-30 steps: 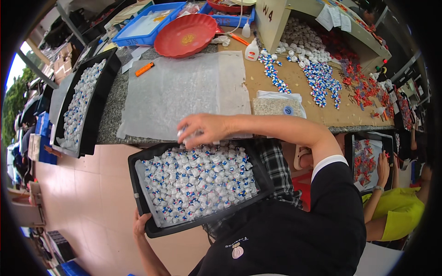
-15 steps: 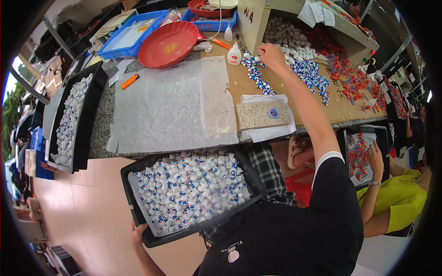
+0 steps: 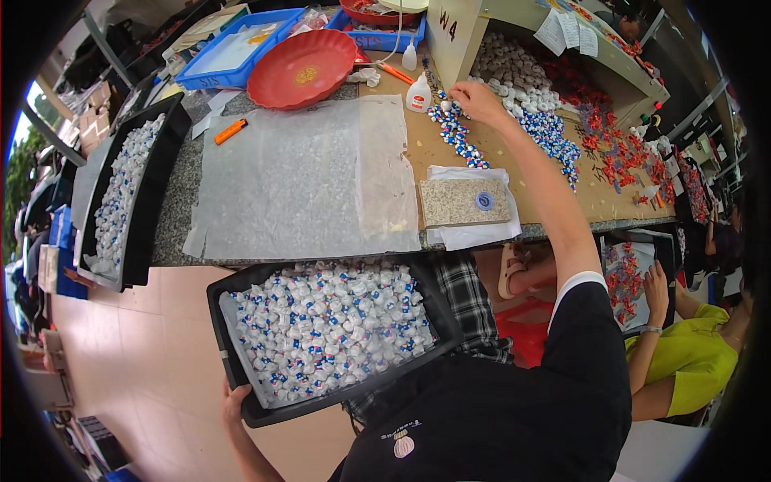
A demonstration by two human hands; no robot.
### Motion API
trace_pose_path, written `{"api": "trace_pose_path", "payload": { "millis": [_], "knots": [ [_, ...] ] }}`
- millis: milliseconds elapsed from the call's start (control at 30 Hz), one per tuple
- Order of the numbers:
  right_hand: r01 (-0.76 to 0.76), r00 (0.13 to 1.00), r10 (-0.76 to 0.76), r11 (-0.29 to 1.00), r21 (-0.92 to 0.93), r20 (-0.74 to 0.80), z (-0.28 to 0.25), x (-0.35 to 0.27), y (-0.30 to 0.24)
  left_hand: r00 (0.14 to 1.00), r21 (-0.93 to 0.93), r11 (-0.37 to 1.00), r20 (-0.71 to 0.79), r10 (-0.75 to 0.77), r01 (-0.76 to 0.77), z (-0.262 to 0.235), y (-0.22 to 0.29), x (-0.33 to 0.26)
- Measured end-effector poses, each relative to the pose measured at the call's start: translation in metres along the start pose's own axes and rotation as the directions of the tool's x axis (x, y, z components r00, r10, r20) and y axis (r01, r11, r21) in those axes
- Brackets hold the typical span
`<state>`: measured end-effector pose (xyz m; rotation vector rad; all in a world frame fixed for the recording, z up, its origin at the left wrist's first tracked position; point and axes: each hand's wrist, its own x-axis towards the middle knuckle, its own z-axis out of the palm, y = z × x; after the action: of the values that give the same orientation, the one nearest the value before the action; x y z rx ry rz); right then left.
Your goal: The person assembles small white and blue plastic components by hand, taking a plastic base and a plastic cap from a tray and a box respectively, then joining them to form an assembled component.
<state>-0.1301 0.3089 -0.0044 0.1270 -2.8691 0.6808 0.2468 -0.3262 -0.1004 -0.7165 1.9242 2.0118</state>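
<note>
On my lap rests a black tray [image 3: 221,337], tilted and filled with small white pieces [image 3: 329,321] that carry blue and pink spots. My left hand [image 3: 234,402] is closed on the tray's lower left corner. Across the table my right hand [image 3: 479,102] reaches to a strip of small blue-and-white pieces [image 3: 459,145]. Its fingers are pinched together at the strip's far end, and what they hold is too small to make out. A white glue bottle [image 3: 418,95] stands just left of those fingers. A larger pile of blue-and-white pieces [image 3: 550,136] lies right of my forearm.
White paper [image 3: 297,177] covers the table's middle, with an orange lighter [image 3: 230,132] and red dish [image 3: 301,68] nearby. A stone block [image 3: 458,202] sits near the edge. Another black tray [image 3: 152,217] stands left. A co-worker in yellow-green [image 3: 683,353] sits at right.
The view has shifted slightly, moving the table's things a little rightward. My right fingers are a bit closer to the glue bottle. My left hand keeps its hold on the tray.
</note>
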Motion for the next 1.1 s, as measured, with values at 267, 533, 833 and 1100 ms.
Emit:
{"api": "trace_pose_path", "payload": {
  "millis": [267, 533, 833, 1100],
  "knots": [
    [0.012, 0.995, 0.007, 0.981, -0.194, 0.096, 0.008, -0.01, -0.024, 1.0, 0.016, 1.0, -0.012, -0.016, 0.016, -0.002, -0.006, -0.003],
    [0.101, 0.994, -0.109, 0.941, -0.324, -0.006, 0.006, -0.017, -0.012, 0.999, 0.013, 0.999, -0.013, -0.037, 0.037, -0.002, -0.004, -0.007],
    [0.053, 0.591, -0.23, 0.968, 0.247, 0.773, -0.017, -0.231, -0.162, 0.997, 0.023, 0.997, -0.002, -0.072, 0.072, -0.014, -0.014, -0.001],
    [0.286, 0.861, -0.344, 0.937, 0.202, 0.375, 0.154, -0.268, -0.203, 0.999, 0.01, 1.0, 0.041, -0.024, 0.023, 0.003, -0.002, 0.003]
  ]
}}
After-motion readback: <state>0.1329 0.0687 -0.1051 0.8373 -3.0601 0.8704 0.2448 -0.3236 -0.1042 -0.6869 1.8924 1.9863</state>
